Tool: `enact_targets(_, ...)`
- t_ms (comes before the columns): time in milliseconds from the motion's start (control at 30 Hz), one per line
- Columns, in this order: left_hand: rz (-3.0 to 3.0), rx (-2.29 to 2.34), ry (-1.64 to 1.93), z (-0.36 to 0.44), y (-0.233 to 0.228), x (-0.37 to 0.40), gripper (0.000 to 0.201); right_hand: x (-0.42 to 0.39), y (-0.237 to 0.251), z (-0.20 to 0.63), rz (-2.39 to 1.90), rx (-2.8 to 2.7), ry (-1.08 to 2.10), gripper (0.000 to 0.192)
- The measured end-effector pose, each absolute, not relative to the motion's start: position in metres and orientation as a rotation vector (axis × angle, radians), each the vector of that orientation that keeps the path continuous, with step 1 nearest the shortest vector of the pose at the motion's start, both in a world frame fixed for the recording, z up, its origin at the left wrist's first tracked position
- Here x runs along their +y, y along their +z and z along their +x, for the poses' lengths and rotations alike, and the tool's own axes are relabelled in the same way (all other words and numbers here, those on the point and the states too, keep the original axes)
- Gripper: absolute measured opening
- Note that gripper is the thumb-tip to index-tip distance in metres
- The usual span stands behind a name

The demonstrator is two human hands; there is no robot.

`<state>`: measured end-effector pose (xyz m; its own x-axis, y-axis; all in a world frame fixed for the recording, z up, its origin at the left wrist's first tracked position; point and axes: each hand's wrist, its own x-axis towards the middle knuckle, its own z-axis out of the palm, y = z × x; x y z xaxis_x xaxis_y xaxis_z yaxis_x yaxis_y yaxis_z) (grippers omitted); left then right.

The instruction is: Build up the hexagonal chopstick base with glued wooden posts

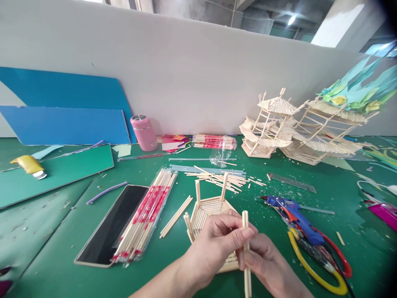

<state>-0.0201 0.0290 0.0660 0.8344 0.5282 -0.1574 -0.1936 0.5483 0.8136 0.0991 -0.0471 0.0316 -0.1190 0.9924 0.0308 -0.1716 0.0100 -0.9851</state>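
Evidently, both hands, the left [223, 238] and the right [269, 263], share a narrow grip, pinching one upright stick bundle [247, 281] at the right side of one stick frame [201, 213], three of whose posts [197, 191] show. The green bench [102, 231] also carries two stick packets [149, 215], one glue gun [291, 210], one pink bottle [144, 134] and two stick pavilions [325, 124].
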Motion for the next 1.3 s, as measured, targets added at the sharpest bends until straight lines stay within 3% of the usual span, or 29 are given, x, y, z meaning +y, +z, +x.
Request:
enact_targets(733,1.062,0.348,0.409,-0.023,0.066,0.032,0.028,-0.041,0.041,0.098,-0.944,-1.196,1.376,0.034)
enact_targets(1033,1.377,0.228,0.432,-0.034,0.086,0.034,0.017,-0.042,0.071,0.092,-1.162,-1.428,1.091,0.034)
enact_targets(1167,1.612,0.213,0.637,-0.034,0.087,0.031,0.017,-0.041,0.070,0.091,-1.189,-1.541,0.888,0.038)
enact_targets(1300,1.683,0.288,0.847,-0.030,0.081,0.027,0.018,-0.040,0.064,0.090,-1.260,-1.553,0.660,0.025)
